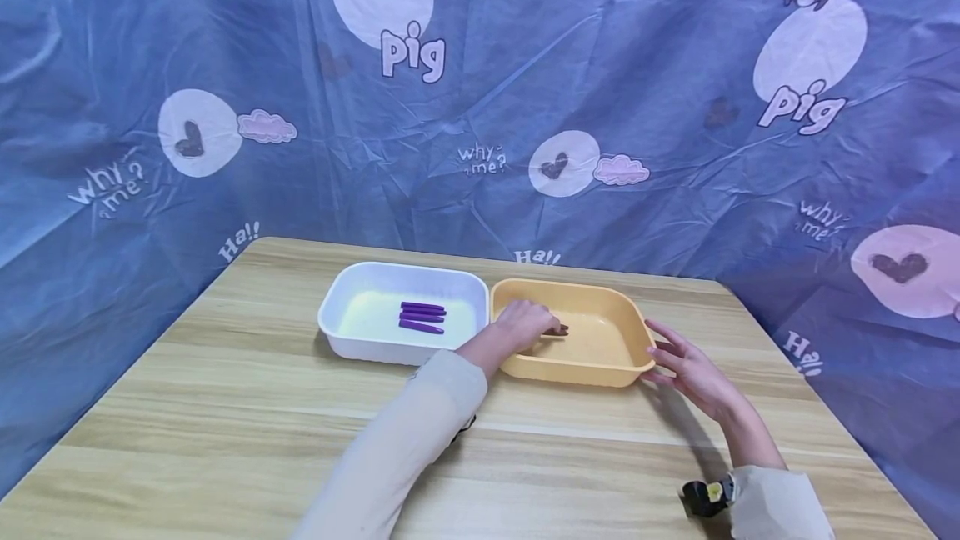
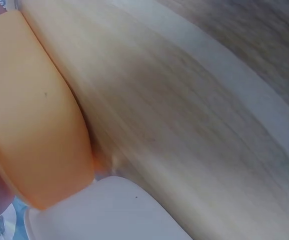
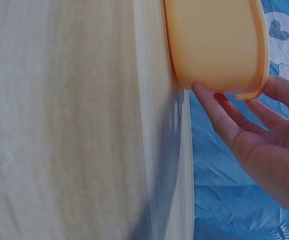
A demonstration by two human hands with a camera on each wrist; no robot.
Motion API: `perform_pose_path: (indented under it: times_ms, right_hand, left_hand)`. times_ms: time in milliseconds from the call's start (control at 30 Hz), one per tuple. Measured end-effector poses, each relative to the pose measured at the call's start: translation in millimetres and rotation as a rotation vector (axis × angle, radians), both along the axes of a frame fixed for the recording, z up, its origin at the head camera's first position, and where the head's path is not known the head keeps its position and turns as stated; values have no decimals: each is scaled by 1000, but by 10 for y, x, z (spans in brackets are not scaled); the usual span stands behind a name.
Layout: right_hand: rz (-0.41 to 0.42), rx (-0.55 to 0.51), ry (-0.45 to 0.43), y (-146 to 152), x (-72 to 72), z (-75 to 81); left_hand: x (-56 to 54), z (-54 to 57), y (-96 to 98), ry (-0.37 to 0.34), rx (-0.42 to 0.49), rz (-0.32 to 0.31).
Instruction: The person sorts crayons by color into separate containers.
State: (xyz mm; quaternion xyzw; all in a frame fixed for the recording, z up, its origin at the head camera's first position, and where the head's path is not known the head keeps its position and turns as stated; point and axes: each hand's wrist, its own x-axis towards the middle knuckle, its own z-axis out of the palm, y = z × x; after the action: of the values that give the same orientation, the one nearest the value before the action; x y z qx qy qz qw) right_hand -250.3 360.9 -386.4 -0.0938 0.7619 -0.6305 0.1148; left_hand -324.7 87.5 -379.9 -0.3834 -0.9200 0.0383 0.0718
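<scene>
In the head view my left hand [image 1: 527, 323] reaches down into a yellow plastic bin [image 1: 573, 375]. Its fingertips are at some brown crayon-like sticks [image 1: 559, 331] on the bin's floor; the hand hides part of them, and whether it pinches one cannot be told. My right hand [image 1: 693, 373] is at the bin's right end, its fingers spread and fairly straight against the rim and outer wall. The right wrist view shows this hand [image 3: 269, 130] touching the corner of the bin [image 3: 217, 45]. In the left wrist view, the bin's outer wall [image 2: 34, 105] covers most of the left hand.
A white bin [image 1: 405, 352] stands against the yellow bin's left side, with several purple crayon-like sticks [image 1: 422, 317] lying side by side in it. Both bins rest on a wood-grain table [image 1: 247, 407]. Behind the table hangs a blue printed cloth [image 1: 480, 107].
</scene>
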Motion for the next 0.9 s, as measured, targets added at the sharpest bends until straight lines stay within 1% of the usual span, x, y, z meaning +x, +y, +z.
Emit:
perform_pose_path:
  times_ms: [200,400,500,600,667,733,800,900]
  right_hand:
    - [19,-12,8,-24,2,1]
    - [19,-20,6,-42,-8,1]
    - [23,-19,8,-46,-10,4]
    - [32,2,15,-33,-16,14]
    - [39,45,30,-16,-22,29]
    - [40,113,56,-4,-29,63]
    - [34,208,98,1,-38,115]
    - [5,397,182,-34,-54,242]
  left_hand:
    - [-20,-34,17,-2,-45,3]
    - [-26,-56,14,42,-67,54]
    - [-17,-33,-9,66,-57,68]
    - [-9,23,-56,78,-42,51]
    - [-3,81,-101,81,-26,42]
    - [-3,151,-163,97,1,28]
    - [-7,238,-242,113,43,17]
    - [-16,376,-405,132,97,1]
